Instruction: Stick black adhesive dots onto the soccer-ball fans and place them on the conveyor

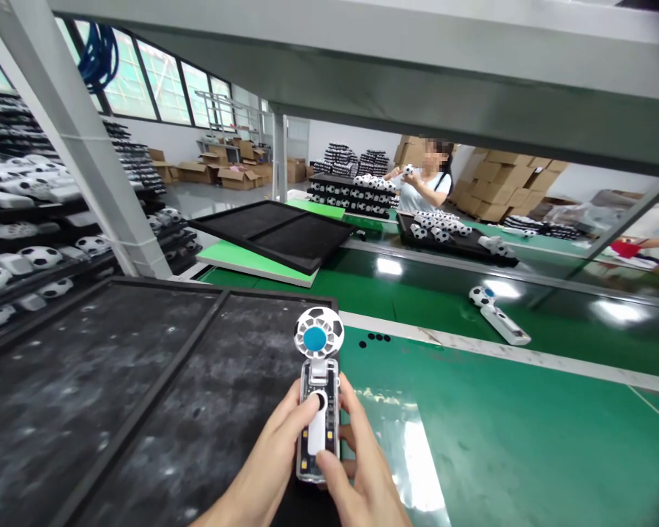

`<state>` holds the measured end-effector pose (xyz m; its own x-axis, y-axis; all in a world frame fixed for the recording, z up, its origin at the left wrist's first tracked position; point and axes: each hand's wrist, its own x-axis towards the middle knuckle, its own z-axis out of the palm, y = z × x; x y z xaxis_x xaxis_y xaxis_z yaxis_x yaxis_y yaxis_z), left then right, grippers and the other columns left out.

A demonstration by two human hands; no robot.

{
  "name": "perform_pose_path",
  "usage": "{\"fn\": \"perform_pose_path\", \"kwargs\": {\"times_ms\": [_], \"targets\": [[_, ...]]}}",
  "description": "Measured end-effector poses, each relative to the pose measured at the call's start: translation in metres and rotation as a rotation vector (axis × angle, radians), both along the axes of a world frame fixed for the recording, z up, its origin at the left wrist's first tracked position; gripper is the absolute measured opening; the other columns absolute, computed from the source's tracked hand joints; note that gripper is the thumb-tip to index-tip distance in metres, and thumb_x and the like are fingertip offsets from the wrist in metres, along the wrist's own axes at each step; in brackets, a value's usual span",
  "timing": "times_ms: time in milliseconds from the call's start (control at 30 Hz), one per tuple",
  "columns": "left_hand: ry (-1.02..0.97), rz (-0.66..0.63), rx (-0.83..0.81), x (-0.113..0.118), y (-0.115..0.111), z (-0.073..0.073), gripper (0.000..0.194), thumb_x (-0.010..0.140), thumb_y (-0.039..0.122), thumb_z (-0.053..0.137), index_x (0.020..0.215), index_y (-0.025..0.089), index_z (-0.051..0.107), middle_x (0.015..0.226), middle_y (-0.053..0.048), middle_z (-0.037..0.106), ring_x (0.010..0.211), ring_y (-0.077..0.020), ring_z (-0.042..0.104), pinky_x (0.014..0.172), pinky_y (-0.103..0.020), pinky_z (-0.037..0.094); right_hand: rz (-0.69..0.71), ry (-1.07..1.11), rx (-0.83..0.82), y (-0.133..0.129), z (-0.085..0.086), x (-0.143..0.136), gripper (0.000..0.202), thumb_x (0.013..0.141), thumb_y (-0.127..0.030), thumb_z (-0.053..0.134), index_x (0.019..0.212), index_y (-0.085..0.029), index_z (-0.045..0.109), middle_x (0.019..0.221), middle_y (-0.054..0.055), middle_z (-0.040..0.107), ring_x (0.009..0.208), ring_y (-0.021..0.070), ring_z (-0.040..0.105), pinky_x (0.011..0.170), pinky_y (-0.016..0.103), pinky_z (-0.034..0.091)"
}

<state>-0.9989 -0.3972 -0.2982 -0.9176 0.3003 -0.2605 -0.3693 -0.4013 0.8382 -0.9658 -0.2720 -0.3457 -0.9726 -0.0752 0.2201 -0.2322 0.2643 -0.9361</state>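
Between both hands I hold a small handheld fan [317, 421] upright. Its round head has a black-and-white football pattern with a blue disc in the middle, and its clear body shows a dark board and a white strip. My left hand [277, 443] grips the left side, the thumb pressed on the round button area. Wrapped round the right side and lower end is my right hand [362, 457], its thumb near the bottom of the white strip. Several small black discs [378, 337] lie on the green surface just beyond.
A black divided tray [143, 359] lies at left, another black tray [302, 227] on a green board beyond. A similar fan [499, 318] rests on the green belt [417, 293]. Stacked trays of fans [27, 234] stand left. A co-worker [431, 183] handles a fan across the line.
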Motion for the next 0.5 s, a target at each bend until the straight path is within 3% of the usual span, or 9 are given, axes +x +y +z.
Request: {"fn": "perform_pose_path", "kwargs": {"times_ms": [167,267,367,433,500], "targets": [[-0.036,0.003,0.007,-0.002,0.006,0.001,0.030,0.081,0.036,0.059,0.108,0.022,0.060,0.091,-0.001,0.068,0.085,-0.0176,0.061,0.079,-0.026,0.046,0.036,0.066,0.067,0.006,-0.007,-0.005,0.065,0.088,-0.023,0.047,0.145,-0.035,0.017,0.140,0.005,0.044,0.110,0.0240,0.058,0.084,0.034,0.055],[-0.051,0.023,-0.035,-0.010,0.015,0.001,0.036,0.081,0.035,0.057,0.113,0.019,0.057,0.095,-0.004,0.067,0.085,-0.0204,0.061,0.078,-0.029,0.046,-0.003,0.070,-0.034,0.004,-0.016,-0.010,0.061,0.088,-0.032,0.050,0.144,-0.031,0.024,0.128,0.007,0.057,0.107,0.0245,0.060,0.084,0.034,0.054],[0.157,-0.008,-0.209,-0.024,0.013,0.000,0.043,0.080,0.032,0.056,0.120,0.017,0.055,0.107,-0.010,0.063,0.099,-0.0268,0.058,0.090,-0.038,0.042,0.035,0.007,-0.271,0.010,-0.016,-0.028,0.064,0.086,-0.049,0.051,0.142,-0.028,0.028,0.118,0.009,0.062,0.103,0.0246,0.062,0.084,0.036,0.053],[0.404,0.101,-0.446,-0.031,-0.005,0.000,0.047,0.077,0.032,0.062,0.122,0.021,0.056,0.121,-0.010,0.056,0.117,-0.0301,0.047,0.105,-0.042,0.029,0.052,-0.067,-0.415,0.027,-0.009,-0.052,0.073,0.082,-0.054,0.054,0.142,-0.025,0.027,0.104,0.009,0.067,0.091,0.0243,0.065,0.077,0.037,0.053],[0.570,0.361,-0.620,-0.031,-0.038,0.001,0.052,0.074,0.031,0.067,0.124,0.030,0.055,0.135,-0.005,0.044,0.132,-0.0292,0.029,0.114,-0.039,0.010,-0.025,-0.140,-0.385,0.055,0.002,-0.084,0.078,0.080,-0.054,0.054,0.143,-0.019,0.025,0.088,0.007,0.068,0.074,0.0221,0.066,0.066,0.034,0.053]]}}
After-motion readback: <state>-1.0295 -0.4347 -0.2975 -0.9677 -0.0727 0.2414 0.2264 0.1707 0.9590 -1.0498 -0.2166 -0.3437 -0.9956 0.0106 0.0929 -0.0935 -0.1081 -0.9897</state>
